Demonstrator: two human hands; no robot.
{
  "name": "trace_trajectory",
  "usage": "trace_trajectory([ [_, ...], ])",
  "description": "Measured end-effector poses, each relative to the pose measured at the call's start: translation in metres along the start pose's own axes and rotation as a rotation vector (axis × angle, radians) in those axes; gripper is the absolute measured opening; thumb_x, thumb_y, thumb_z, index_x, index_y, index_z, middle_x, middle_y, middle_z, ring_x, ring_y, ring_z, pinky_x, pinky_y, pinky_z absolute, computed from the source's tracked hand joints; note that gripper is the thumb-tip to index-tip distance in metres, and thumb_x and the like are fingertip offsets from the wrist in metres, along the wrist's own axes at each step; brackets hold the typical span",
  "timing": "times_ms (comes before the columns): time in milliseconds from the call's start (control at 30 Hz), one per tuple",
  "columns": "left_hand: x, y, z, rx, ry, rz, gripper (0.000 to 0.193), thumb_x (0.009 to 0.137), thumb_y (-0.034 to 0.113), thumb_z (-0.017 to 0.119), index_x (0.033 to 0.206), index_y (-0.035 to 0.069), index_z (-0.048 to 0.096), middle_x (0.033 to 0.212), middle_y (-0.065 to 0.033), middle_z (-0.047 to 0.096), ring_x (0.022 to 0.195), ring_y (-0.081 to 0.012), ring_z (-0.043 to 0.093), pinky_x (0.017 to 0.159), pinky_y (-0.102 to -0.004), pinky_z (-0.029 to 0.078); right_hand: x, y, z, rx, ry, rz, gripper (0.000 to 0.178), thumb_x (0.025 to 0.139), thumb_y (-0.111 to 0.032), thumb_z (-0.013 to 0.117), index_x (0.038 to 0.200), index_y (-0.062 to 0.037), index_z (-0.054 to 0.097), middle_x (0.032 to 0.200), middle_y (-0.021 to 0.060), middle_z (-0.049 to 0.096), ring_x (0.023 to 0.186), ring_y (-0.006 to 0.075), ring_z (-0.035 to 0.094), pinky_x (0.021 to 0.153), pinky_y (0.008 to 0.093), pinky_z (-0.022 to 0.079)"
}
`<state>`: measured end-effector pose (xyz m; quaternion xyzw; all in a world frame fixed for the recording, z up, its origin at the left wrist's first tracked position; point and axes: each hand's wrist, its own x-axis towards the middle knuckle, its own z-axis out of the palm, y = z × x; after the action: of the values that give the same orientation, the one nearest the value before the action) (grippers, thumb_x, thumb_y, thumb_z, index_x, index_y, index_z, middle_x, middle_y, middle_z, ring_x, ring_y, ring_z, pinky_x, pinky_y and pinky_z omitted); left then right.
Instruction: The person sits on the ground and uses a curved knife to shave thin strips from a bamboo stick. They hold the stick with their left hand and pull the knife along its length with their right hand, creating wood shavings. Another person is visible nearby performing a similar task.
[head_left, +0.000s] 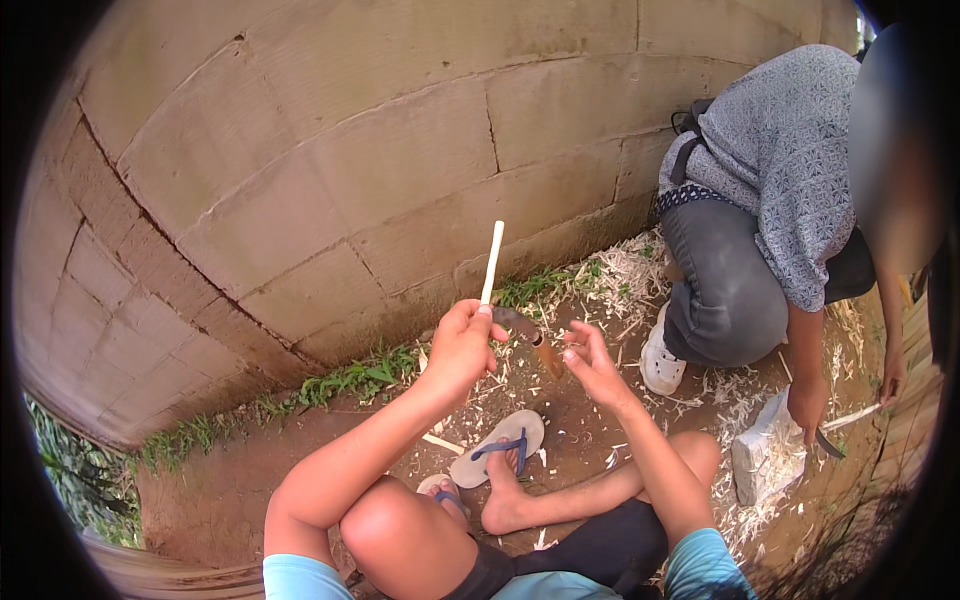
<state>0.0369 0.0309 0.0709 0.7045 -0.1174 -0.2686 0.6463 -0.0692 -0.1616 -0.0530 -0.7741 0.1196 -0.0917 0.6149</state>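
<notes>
My left hand [460,345] is closed around a pale, peeled stick [493,260] that points up from the fist. Beside its fingers is a knife [548,358] with a dark curved blade and a brown wooden handle; the blade meets the left hand, though how it is held there is hidden. Close to the handle, my right hand [597,368] has its fingers apart and bent, with nothing in them. The handle tilts down toward the ground between the two hands.
Another person [760,200] crouches at right, working a blade [828,444] and a pale strip over a whitish block [768,450]. A block wall [350,170] rises ahead. Pale shavings [630,275] litter the dirt. A sandal [497,448] lies under my foot.
</notes>
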Motion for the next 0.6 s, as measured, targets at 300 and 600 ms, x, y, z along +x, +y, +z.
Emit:
trace_trajectory([
  [300, 0.0, -0.004, 0.013, -0.05, -0.238, -0.072, 0.023, 0.101, 0.025, 0.039, 0.106, 0.004, 0.046, 0.082, -0.0045, 0.06, 0.047, -0.0069, 0.046, 0.039, -0.0209, 0.035, -0.017, -0.021, 0.02, -0.205, 0.108, -0.347, 0.055, 0.092, -0.012, 0.051, 0.14, -0.008, 0.026, 0.11, 0.0243, 0.057, 0.095, 0.0369, 0.062, 0.085, 0.043, 0.047],
  [600, 0.001, -0.005, 0.027, -0.065, -0.237, -0.098, 0.019, 0.099, 0.017, 0.038, 0.113, 0.004, 0.037, 0.092, -0.0147, 0.063, 0.042, -0.01, 0.044, 0.035, -0.021, 0.035, -0.036, -0.027, 0.01, -0.086, 0.37, -0.316, 0.033, 0.095, -0.024, 0.051, 0.125, -0.0113, 0.045, 0.088, 0.0178, 0.064, 0.076, 0.0354, 0.064, 0.066, 0.0414, 0.048],
])
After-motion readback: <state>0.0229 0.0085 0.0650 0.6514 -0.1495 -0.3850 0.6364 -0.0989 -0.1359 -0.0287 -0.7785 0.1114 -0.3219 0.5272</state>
